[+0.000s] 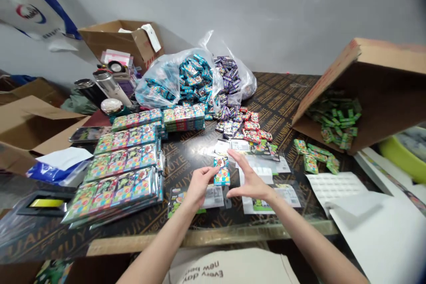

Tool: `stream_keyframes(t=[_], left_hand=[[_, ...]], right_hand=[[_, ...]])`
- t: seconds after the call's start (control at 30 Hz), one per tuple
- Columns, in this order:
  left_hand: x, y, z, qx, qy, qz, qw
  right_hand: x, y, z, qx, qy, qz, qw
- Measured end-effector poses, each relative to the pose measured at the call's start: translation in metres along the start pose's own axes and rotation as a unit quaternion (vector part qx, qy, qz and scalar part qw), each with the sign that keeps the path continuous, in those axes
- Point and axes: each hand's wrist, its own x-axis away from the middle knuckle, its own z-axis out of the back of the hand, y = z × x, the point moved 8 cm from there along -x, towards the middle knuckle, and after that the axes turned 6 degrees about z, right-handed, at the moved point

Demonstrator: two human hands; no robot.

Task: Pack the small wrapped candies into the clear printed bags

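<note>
Between thumb and fingers, my left hand grips a small blue printed box over the dark table. Just to its right, my right hand holds nothing, thumb and fingers spread apart. Flat printed plastic bags lie under and around the hands, and another bag lies below the left one. Beyond the hands are small red boxes, with purple boxes beside them. Several green boxes lie to the right, outside a tilted carton that holds more of them.
Stacks of filled flat packs stand at left. Clear bags of blue boxes and purple boxes sit at the back. Steel flasks stand near an open carton. White sticker sheets lie at right.
</note>
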Motion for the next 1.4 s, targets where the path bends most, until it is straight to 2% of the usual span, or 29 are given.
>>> stream_keyframes(t=[0.1, 0.17, 0.23, 0.33, 0.4, 0.47, 0.53, 0.7, 0.83, 0.9, 0.97, 1.0, 1.1, 1.13, 1.2, 1.3, 1.37, 1.4], left_hand=[[0.009, -0.003, -0.007, -0.078, -0.042, -0.018, 0.996], [0.015, -0.002, -0.007, -0.211, -0.064, -0.073, 0.973], [0.023, -0.004, -0.003, -0.382, -0.067, -0.149, 0.909], [0.032, -0.021, 0.003, -0.58, -0.067, -0.211, 0.784], [0.034, -0.029, 0.007, -0.629, -0.059, -0.215, 0.745], [0.035, -0.027, 0.009, -0.628, -0.044, -0.223, 0.745], [0.037, -0.019, 0.008, -0.6, -0.038, -0.236, 0.763], [0.041, -0.005, 0.001, -0.549, -0.069, -0.246, 0.796], [0.038, 0.001, 0.007, -0.525, -0.028, -0.244, 0.815], [0.035, 0.003, 0.01, -0.517, -0.016, -0.241, 0.821], [0.032, 0.003, 0.011, -0.515, -0.014, -0.238, 0.823], [0.03, 0.003, 0.011, -0.517, -0.013, -0.237, 0.822], [0.026, -0.003, 0.01, -0.541, -0.017, -0.233, 0.808], [0.025, -0.007, 0.008, -0.557, -0.022, -0.229, 0.798], [0.022, -0.018, 0.007, -0.595, -0.032, -0.215, 0.774], [0.017, -0.032, 0.012, -0.638, -0.036, -0.181, 0.748], [0.013, -0.03, 0.019, -0.624, -0.022, -0.17, 0.762], [0.012, -0.023, 0.023, -0.597, -0.006, -0.172, 0.784]], right_hand=[[0.017, -0.007, 0.003, 0.045, 0.024, 0.017, 0.999], [0.03, -0.001, 0.011, 0.079, 0.066, -0.002, 0.995], [0.044, 0.011, 0.017, 0.123, 0.088, -0.03, 0.988], [0.062, 0.028, 0.011, 0.171, 0.063, -0.052, 0.982], [0.07, 0.033, 0.001, 0.178, 0.034, -0.049, 0.982], [0.073, 0.032, -0.007, 0.169, 0.018, -0.043, 0.984], [0.073, 0.029, -0.012, 0.144, 0.008, -0.039, 0.989], [0.066, 0.022, -0.019, 0.075, -0.029, -0.025, 0.996], [0.065, 0.014, -0.008, 0.106, 0.055, -0.035, 0.992], [0.058, 0.01, -0.014, 0.094, 0.03, -0.023, 0.995], [0.042, 0.013, -0.02, 0.09, -0.014, -0.003, 0.996], [0.03, 0.02, -0.016, 0.109, -0.008, -0.004, 0.994], [-0.018, 0.059, 0.018, 0.24, 0.089, -0.057, 0.965], [-0.037, 0.075, 0.026, 0.287, 0.097, -0.073, 0.95], [-0.073, 0.104, 0.033, 0.339, 0.068, -0.09, 0.934], [-0.112, 0.13, 0.03, 0.334, 0.003, -0.084, 0.939], [-0.123, 0.131, 0.027, 0.313, -0.014, -0.074, 0.947], [-0.124, 0.126, 0.027, 0.305, -0.013, -0.07, 0.95]])
